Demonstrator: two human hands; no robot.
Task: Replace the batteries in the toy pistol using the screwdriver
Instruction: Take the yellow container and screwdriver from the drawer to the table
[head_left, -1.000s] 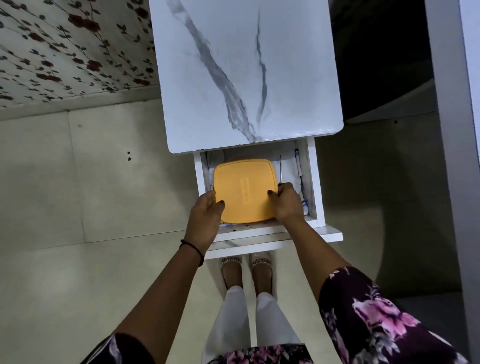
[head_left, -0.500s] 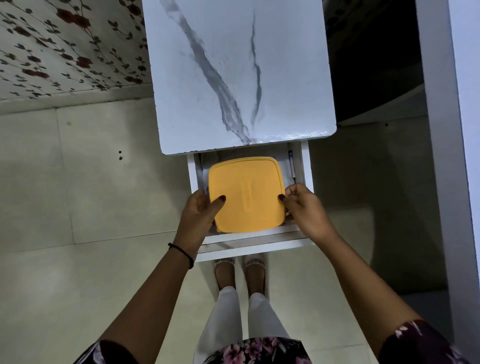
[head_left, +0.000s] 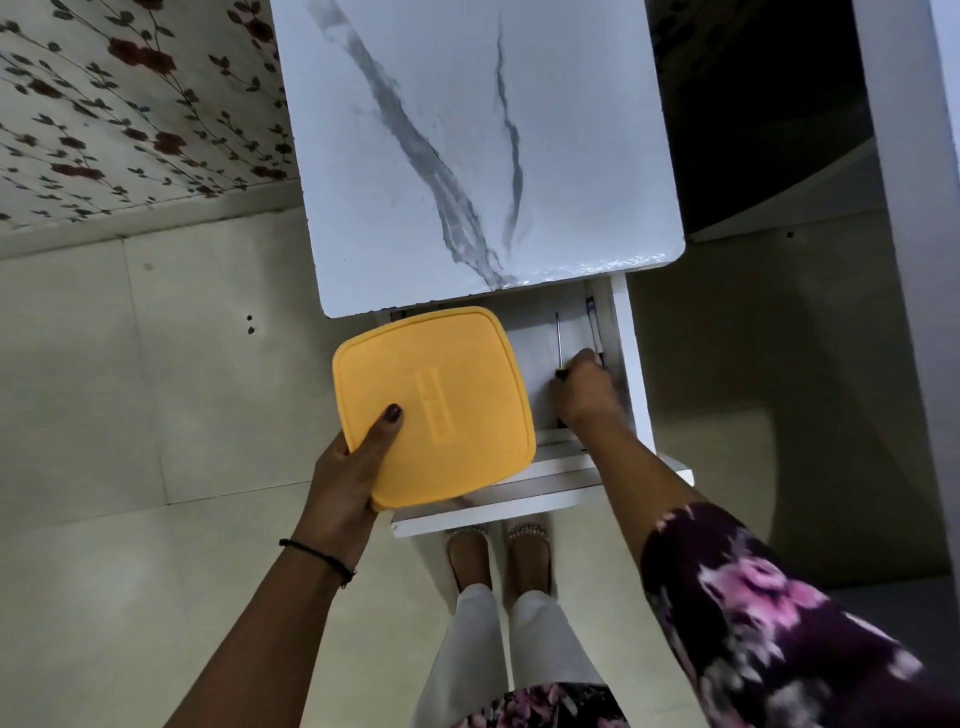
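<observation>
At the upper left, a wall covering (head_left: 130, 104) with a floral print meets a pale tiled floor (head_left: 156, 389). The left hand (head_left: 348, 467), with a black band (head_left: 317, 556) on its wrist, grips the near left corner of a square yellow container (head_left: 434, 405). The thumb lies flat on the lid; the fingers pass under the base and are hidden. The container covers the left part of an open white drawer (head_left: 631, 364) and overlaps its front panel. The drawer projects from beneath a white table top (head_left: 467, 156) with grey marble veining. The screwdriver (head_left: 558, 338) lies on the drawer floor, in the right part, with its thin metal shaft pointing toward the back of the drawer. The right hand (head_left: 584, 387) is inside the drawer at the near end of the shaft, its fingers curled down over the handle. Whether they have closed round the handle cannot be told. A pen (head_left: 592, 322) lies along the right wall of the drawer, just beside this hand. The right forearm leads back to a dark floral sleeve (head_left: 753, 623).
</observation>
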